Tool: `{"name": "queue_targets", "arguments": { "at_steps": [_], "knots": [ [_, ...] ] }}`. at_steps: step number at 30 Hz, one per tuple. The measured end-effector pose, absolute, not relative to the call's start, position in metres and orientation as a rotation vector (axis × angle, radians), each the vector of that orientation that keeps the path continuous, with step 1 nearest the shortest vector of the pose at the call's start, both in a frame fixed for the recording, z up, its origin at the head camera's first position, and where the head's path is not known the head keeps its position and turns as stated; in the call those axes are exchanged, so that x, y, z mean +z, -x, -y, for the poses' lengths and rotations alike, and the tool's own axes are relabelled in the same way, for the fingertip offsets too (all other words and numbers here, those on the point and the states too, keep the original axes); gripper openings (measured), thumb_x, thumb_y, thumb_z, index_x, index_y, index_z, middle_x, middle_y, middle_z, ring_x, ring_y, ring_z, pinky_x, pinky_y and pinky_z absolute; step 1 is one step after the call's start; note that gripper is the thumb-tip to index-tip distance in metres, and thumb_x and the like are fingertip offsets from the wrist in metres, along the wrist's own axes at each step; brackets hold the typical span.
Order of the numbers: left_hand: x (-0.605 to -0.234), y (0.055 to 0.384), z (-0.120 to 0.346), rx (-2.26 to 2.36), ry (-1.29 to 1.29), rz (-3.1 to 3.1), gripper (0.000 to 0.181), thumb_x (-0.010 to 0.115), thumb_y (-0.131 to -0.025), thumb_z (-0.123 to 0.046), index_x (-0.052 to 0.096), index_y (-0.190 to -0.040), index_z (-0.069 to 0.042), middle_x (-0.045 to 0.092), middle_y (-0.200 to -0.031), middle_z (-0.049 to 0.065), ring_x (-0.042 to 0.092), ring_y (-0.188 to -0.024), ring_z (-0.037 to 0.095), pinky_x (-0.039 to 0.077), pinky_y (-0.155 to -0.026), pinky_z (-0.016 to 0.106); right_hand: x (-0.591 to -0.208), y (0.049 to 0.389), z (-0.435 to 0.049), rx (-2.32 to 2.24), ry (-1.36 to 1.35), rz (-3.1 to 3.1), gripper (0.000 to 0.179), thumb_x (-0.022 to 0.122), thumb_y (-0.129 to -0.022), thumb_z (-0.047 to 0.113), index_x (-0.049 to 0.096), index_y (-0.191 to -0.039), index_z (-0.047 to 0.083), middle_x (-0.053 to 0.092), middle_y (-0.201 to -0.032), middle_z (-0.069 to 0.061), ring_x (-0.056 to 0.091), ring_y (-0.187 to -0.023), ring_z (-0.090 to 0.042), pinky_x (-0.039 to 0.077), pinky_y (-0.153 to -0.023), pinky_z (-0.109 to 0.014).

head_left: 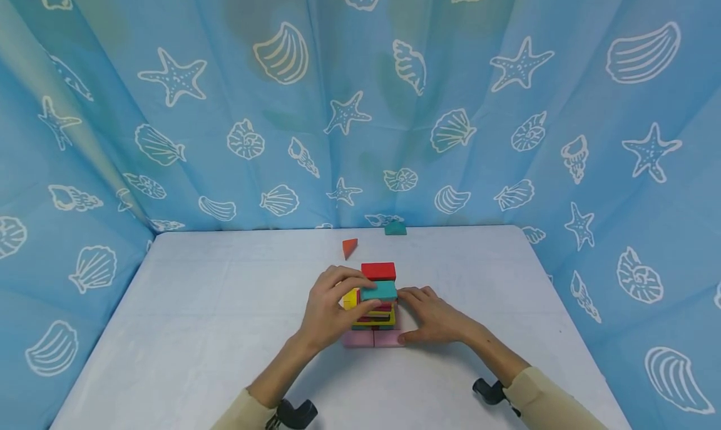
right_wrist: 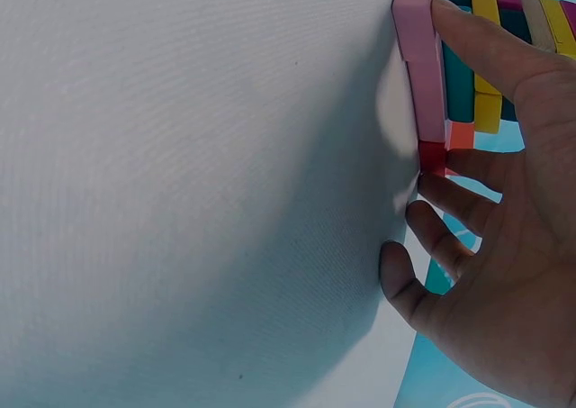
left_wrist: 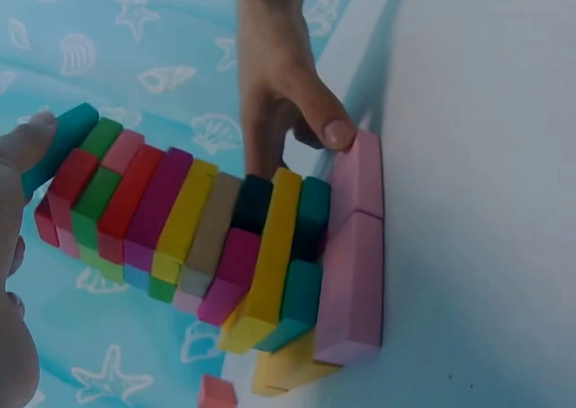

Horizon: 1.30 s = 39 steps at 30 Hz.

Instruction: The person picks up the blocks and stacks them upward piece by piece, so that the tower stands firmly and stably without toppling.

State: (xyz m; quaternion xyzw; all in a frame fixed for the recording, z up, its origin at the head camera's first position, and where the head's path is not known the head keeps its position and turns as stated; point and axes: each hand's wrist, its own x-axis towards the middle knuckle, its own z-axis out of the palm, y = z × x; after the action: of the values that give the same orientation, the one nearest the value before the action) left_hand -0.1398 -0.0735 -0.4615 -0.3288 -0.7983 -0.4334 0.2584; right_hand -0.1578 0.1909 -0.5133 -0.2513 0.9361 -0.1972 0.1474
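A tower of coloured wooden blocks (left_wrist: 184, 214) rises from pink base blocks (left_wrist: 351, 286) in the left wrist view. At its top, my left hand (head_left: 333, 306) pinches a teal block (head_left: 380, 291) between thumb and fingers; in the left wrist view that block (left_wrist: 67, 147) sits at a slant over the top layer. Just beyond it in the head view lies a red block (head_left: 378, 271). Low at the right side is my right hand (head_left: 434, 317), its thumb touching a pink base block (right_wrist: 416, 21). Its other fingers are spread near a red block (right_wrist: 433, 157) at the base.
An orange-red triangular block (head_left: 349, 248) lies behind the tower. Farther back, a teal triangular block (head_left: 395, 228) is by the rear edge of the white table (head_left: 225, 305). A blue curtain with shell prints (head_left: 360, 148) hangs behind.
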Motion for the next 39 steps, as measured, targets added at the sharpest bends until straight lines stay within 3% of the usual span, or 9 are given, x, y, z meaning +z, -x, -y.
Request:
{"name": "queue_targets", "arguments": {
  "at_steps": [7, 22, 31, 35, 39],
  "knots": [
    [-0.467, 0.144, 0.074, -1.041, 0.857, 2.217, 0.026, 0.086, -0.081, -0.034, 0.079, -0.103, -0.022, 0.066, -0.109, -0.006, 0.055, -0.098, 0.011, 0.047, -0.08, 0.03, -0.513, 0.158, -0.191, -0.569, 0.733, -2.692, 0.093, 0.082, -0.076, 0.053, 0.041, -0.153, 0.019, 0.043, -0.153, -0.004, 0.038, -0.136, -0.029, 0.045, -0.104, -0.056],
    [-0.462, 0.147, 0.073, -0.979, 0.872, 2.226, 0.026, 0.086, -0.08, -0.036, 0.08, -0.101, -0.021, 0.064, -0.108, -0.002, 0.059, -0.1, 0.017, 0.048, -0.082, 0.033, -0.512, 0.157, -0.191, -0.563, 0.731, -2.691, 0.095, 0.082, -0.076, 0.055, 0.041, -0.153, 0.018, 0.043, -0.153, -0.005, 0.037, -0.138, -0.03, 0.044, -0.105, -0.056],
    [-0.465, 0.15, 0.074, -1.097, 0.86, 2.197, 0.03, 0.085, -0.082, -0.031, 0.077, -0.109, -0.021, 0.061, -0.109, -0.001, 0.055, -0.1, 0.016, 0.048, -0.082, 0.033, -0.512, 0.156, -0.192, -0.569, 0.745, -2.689, 0.094, 0.081, -0.077, 0.054, 0.041, -0.153, 0.017, 0.043, -0.153, -0.006, 0.037, -0.137, -0.03, 0.044, -0.105, -0.056],
    [-0.466, 0.162, 0.081, -1.292, 0.733, 2.198, 0.029, 0.08, -0.088, -0.026, 0.074, -0.115, -0.019, 0.06, -0.11, -0.001, 0.054, -0.102, 0.015, 0.048, -0.081, 0.032, -0.512, 0.157, -0.192, -0.565, 0.746, -2.693, 0.094, 0.081, -0.077, 0.053, 0.041, -0.153, 0.016, 0.043, -0.153, -0.006, 0.038, -0.137, -0.029, 0.044, -0.106, -0.055],
    [-0.474, 0.187, 0.089, -1.392, 0.475, 2.332, 0.028, 0.073, -0.093, -0.03, 0.072, -0.119, -0.02, 0.063, -0.109, 0.003, 0.055, -0.093, 0.017, 0.047, -0.074, 0.031, -0.512, 0.157, -0.191, -0.553, 0.724, -2.698, 0.094, 0.082, -0.076, 0.053, 0.041, -0.153, 0.017, 0.042, -0.154, -0.005, 0.037, -0.138, -0.029, 0.044, -0.106, -0.054]
  ]
}}
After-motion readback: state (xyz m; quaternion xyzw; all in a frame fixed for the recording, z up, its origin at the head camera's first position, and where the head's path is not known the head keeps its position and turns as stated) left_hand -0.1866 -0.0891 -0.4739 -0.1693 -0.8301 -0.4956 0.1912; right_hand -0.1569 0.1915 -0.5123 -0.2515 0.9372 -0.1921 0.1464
